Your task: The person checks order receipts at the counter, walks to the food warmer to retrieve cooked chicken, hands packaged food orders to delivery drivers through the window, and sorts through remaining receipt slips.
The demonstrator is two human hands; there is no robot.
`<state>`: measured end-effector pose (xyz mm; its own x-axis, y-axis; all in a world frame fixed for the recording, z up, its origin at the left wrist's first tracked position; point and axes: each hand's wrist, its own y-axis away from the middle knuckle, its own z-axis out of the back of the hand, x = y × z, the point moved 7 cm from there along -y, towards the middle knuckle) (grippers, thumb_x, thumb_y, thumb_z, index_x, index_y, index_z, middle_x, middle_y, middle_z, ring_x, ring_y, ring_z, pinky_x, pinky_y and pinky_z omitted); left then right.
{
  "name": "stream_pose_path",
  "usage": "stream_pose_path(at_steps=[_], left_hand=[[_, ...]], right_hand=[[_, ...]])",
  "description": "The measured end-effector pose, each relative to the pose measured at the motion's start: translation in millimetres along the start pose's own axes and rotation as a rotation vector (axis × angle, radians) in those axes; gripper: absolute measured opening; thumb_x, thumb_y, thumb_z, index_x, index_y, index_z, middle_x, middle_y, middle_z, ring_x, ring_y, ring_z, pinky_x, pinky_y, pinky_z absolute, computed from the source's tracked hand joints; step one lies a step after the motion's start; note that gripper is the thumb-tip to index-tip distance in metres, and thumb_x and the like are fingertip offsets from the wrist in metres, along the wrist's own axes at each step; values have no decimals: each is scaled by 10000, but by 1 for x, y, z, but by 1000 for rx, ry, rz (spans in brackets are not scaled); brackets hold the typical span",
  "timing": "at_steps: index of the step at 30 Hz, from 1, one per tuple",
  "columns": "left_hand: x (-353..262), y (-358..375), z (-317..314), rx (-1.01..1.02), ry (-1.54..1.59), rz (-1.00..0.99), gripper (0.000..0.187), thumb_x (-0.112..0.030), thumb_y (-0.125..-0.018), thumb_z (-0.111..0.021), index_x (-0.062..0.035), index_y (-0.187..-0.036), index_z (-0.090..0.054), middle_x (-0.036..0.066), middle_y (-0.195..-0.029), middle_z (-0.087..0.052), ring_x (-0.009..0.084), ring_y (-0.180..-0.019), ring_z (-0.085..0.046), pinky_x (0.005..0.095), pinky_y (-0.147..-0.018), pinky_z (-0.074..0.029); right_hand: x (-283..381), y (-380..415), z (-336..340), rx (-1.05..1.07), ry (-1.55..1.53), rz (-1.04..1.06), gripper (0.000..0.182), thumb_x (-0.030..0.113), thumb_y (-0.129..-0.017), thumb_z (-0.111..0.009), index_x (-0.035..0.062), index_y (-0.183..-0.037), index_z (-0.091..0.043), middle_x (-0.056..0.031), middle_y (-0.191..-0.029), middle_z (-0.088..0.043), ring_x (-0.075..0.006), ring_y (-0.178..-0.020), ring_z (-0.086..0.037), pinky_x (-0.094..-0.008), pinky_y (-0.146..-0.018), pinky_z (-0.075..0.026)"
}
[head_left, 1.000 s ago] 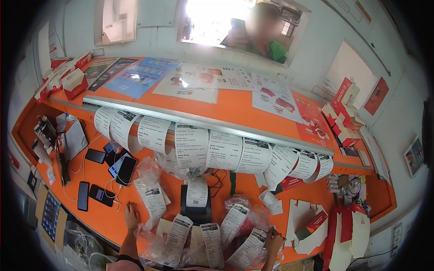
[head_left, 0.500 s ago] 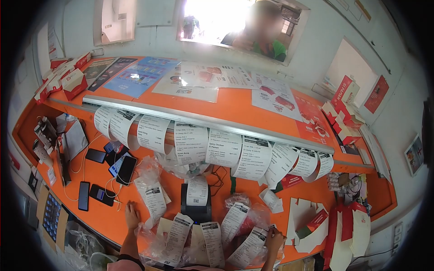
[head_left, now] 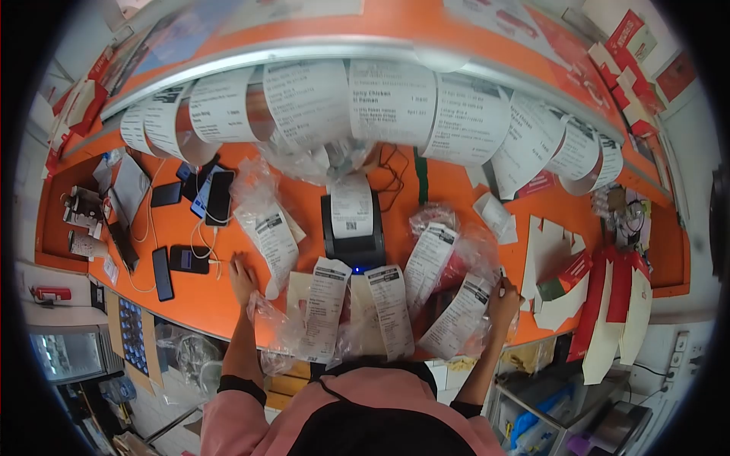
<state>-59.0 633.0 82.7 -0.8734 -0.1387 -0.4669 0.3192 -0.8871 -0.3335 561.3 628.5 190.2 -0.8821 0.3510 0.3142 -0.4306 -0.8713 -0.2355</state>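
My left hand point(head_left: 242, 281) rests on the orange counter point(head_left: 194, 302), fingers loosely apart and holding nothing, left of a clear plastic bag with a receipt point(head_left: 271, 242). At the right, my right hand point(head_left: 503, 302) is closed beside another clear bag with a receipt point(head_left: 458, 315); what its fingers pinch is too small to make out. Between my hands lie more bagged packets with receipts, among them one receipt point(head_left: 324, 308), another point(head_left: 390, 310) and a third over something red point(head_left: 431, 262). Behind them stands a black receipt printer point(head_left: 356, 247) with printed paper point(head_left: 353, 205) coming out.
A row of receipts point(head_left: 395, 106) hangs from the shelf's metal edge point(head_left: 304, 49). Several phones point(head_left: 219, 196) with white cables lie at the left. Folded cartons point(head_left: 559, 266) and red-and-white boxes point(head_left: 608, 304) are on the right. Crumpled paper point(head_left: 496, 218) lies near them.
My view has tilted down, so the window and the person behind it have left the picture and my arms and torso show more. Both hands stay about where they were on the counter.
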Motion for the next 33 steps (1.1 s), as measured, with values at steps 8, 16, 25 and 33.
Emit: stream_pose_path(at_steps=[8,16,25,33], left_hand=[[-24,-6,9,6,-26,34,314,26,-782,-413,44,-1093,-457,212,-1110,-456,391,-1142,-401,437,-925,-369],[-12,-2,5,-2,-43,-11,316,42,-777,-413,44,-1089,-459,206,-1115,-457,385,-1149,-397,431,-931,-365],[5,5,-1,-65,35,15,362,22,-759,-436,34,-1121,-455,225,-1148,-442,405,-1139,-383,442,-927,-346],[10,4,-4,-56,23,-20,403,1,-724,-453,42,-1125,-448,245,-1147,-427,411,-1123,-391,438,-921,-355]], right_hand=[[10,-7,4,59,26,-18,162,154,-798,-532,61,-862,-648,-114,-785,-636,-268,-758,-586,-371,-751,-370],[58,-39,43,134,-656,-96,243,141,-835,-506,5,-1028,-566,-149,-996,-591,-290,-950,-562,-400,-838,-419],[90,-33,-89,623,-281,397,575,107,-793,-540,12,-1305,-297,-252,-1327,-312,-342,-1260,-285,-375,-1027,-269],[85,-39,-94,439,-455,474,543,6,-706,-508,-18,-1235,-389,-259,-1231,-421,-383,-1165,-389,-376,-984,-322]])
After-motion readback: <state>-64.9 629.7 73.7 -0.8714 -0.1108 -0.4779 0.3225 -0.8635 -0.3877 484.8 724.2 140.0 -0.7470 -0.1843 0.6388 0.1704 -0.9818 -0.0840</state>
